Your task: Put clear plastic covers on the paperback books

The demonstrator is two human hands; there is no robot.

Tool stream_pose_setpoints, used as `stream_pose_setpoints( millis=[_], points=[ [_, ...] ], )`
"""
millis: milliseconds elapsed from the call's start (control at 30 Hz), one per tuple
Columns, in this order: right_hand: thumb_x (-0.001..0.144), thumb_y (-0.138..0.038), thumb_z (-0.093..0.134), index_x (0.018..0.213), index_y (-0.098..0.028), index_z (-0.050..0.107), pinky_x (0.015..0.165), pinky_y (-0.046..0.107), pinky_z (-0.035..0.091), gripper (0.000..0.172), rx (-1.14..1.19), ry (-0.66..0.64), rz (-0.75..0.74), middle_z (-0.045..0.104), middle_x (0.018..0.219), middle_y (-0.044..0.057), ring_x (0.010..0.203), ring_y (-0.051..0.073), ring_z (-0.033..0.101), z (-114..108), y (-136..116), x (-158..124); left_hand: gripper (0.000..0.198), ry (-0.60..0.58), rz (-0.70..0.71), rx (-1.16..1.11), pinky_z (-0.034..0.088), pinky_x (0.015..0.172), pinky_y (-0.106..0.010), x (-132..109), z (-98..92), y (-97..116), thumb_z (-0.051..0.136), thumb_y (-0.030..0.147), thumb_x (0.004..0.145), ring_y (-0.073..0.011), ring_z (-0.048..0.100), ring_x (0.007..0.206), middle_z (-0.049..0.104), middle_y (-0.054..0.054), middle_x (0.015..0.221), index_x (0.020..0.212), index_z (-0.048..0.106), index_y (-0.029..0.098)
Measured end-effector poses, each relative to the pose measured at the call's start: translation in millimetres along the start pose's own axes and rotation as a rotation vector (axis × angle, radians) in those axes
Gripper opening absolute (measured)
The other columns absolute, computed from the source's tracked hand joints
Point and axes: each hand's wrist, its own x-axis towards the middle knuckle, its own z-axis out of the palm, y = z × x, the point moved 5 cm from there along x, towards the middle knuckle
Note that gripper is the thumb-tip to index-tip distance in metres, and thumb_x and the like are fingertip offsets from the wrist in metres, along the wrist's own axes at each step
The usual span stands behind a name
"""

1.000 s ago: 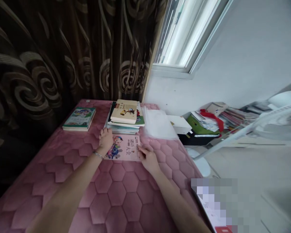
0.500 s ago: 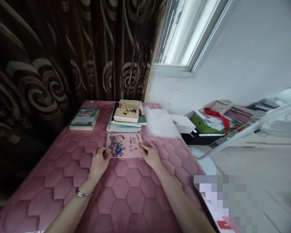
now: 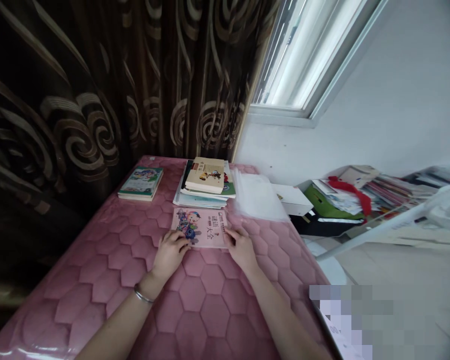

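Note:
A pink paperback book (image 3: 200,227) with cartoon figures and Chinese characters on its cover lies flat on the pink padded surface (image 3: 195,285). At its lower left corner, my left hand (image 3: 171,254) rests with slightly bent fingers laid over the cover; a silver bangle circles that wrist. My right hand (image 3: 242,248) holds the book's right edge, thumb toward the near side and fingers along the edge. Just beyond the pink book is a stack of books with a cream book (image 3: 205,175) on top.
A green-covered book (image 3: 141,183) lies at the far left. White translucent sheets (image 3: 260,195) lie right of the stack. Past the right edge are a white box (image 3: 291,199), a green bag with papers (image 3: 330,202) and a white fan (image 3: 375,230). A dark patterned curtain (image 3: 135,85) hangs behind.
My left hand has shifted from the book's left edge rightward onto its lower left corner. My right hand stays at the right edge. The whole view has swung slightly left.

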Motion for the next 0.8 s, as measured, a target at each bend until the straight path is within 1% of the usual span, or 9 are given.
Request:
stream_pose_setpoints(
  millis=[100, 167, 233, 333, 467, 567, 633, 733, 800],
  points=[
    [0.087, -0.022, 0.052, 0.107, -0.021, 0.072, 0.082, 0.035, 0.046, 0.028, -0.082, 0.035, -0.031, 0.061, 0.094, 0.009, 0.088, 0.021, 0.054, -8.2, -9.1, -1.8, 0.009, -0.02, 0.001, 0.006, 0.043, 0.083, -0.038, 1.3, 0.1, -1.6, 0.068, 0.018, 0.079, -0.0216, 0.059, 0.097, 0.068, -0.003, 0.098, 0.081, 0.074, 0.025],
    [0.086, -0.02, 0.054, 0.098, -0.024, 0.074, 0.084, 0.037, 0.044, 0.024, -0.128, 0.049, -0.064, 0.06, 0.098, 0.009, 0.091, 0.022, 0.052, -15.4, -22.1, -4.1, 0.009, -0.028, -0.002, -0.003, 0.042, 0.082, -0.037, 2.1, -0.6, -2.4, 0.068, 0.018, 0.08, -0.0213, 0.059, 0.096, 0.069, -0.003, 0.097, 0.078, 0.074, 0.025],
    [0.086, -0.02, 0.057, 0.09, -0.026, 0.075, 0.083, 0.036, 0.043, 0.019, -0.109, -0.005, -0.149, 0.061, 0.1, 0.008, 0.092, 0.022, 0.051, -17.7, -42.1, -7.7, 0.008, -0.036, 0.001, -0.004, 0.041, 0.081, -0.038, 2.6, -1.1, -2.3, 0.068, 0.019, 0.08, -0.0214, 0.059, 0.096, 0.069, -0.003, 0.097, 0.078, 0.074, 0.024],
    [0.085, -0.025, 0.062, 0.09, -0.026, 0.073, 0.083, 0.035, 0.044, 0.013, -0.027, -0.148, -0.332, 0.063, 0.096, 0.006, 0.094, 0.022, 0.051, -9.2, -77.1, -15.0, 0.009, -0.03, 0.023, 0.013, 0.041, 0.081, -0.039, 2.8, -1.0, -2.0, 0.067, 0.018, 0.08, -0.0219, 0.059, 0.096, 0.07, -0.003, 0.097, 0.078, 0.073, 0.024],
    [0.087, -0.024, 0.061, 0.094, -0.023, 0.07, 0.085, 0.036, 0.044, 0.011, -0.088, -0.209, -0.457, 0.064, 0.096, 0.005, 0.097, 0.022, 0.052, 13.7, -104.9, -19.7, 0.013, -0.019, 0.058, 0.028, 0.042, 0.081, -0.038, 3.0, 1.1, -3.3, 0.064, 0.016, 0.081, -0.0211, 0.058, 0.093, 0.07, -0.003, 0.095, 0.076, 0.073, 0.025],
    [0.09, -0.021, 0.055, 0.087, -0.019, 0.068, 0.082, 0.037, 0.043, 0.013, -0.199, -0.193, -0.519, 0.065, 0.093, 0.006, 0.094, 0.022, 0.052, 27.5, -111.3, -19.7, 0.013, -0.014, 0.074, 0.021, 0.043, 0.079, -0.037, 3.6, 1.8, -3.8, 0.063, 0.016, 0.081, -0.0213, 0.058, 0.091, 0.069, -0.004, 0.094, 0.075, 0.073, 0.024],
    [0.091, -0.021, 0.054, 0.084, -0.019, 0.067, 0.08, 0.037, 0.043, 0.016, -0.254, -0.172, -0.556, 0.066, 0.09, 0.006, 0.091, 0.022, 0.053, 30.2, -111.4, -19.8, 0.013, -0.016, 0.088, 0.032, 0.044, 0.079, -0.037, 4.2, 1.1, -3.1, 0.063, 0.017, 0.081, -0.0216, 0.058, 0.091, 0.07, -0.004, 0.094, 0.075, 0.072, 0.023],
    [0.091, -0.021, 0.054, 0.08, -0.019, 0.067, 0.078, 0.036, 0.043, 0.018, -0.246, -0.142, -0.576, 0.067, 0.09, 0.005, 0.09, 0.022, 0.053, 24.2, -104.2, -19.9, 0.013, -0.018, 0.123, 0.056, 0.043, 0.085, -0.039, 4.5, -2.5, -2.8, 0.064, 0.017, 0.081, -0.0214, 0.06, 0.092, 0.071, -0.002, 0.094, 0.074, 0.072, 0.024],
    [0.09, -0.022, 0.058, 0.078, -0.02, 0.068, 0.08, 0.034, 0.043, 0.015, -0.187, -0.127, -0.551, 0.068, 0.09, 0.004, 0.09, 0.02, 0.053, 16.2, -92.3, -19.5, 0.013, -0.019, 0.148, 0.046, 0.041, 0.09, -0.04, 4.0, -6.6, -5.2, 0.064, 0.018, 0.081, -0.0205, 0.061, 0.093, 0.072, -0.001, 0.095, 0.074, 0.072, 0.025]
  ],
)
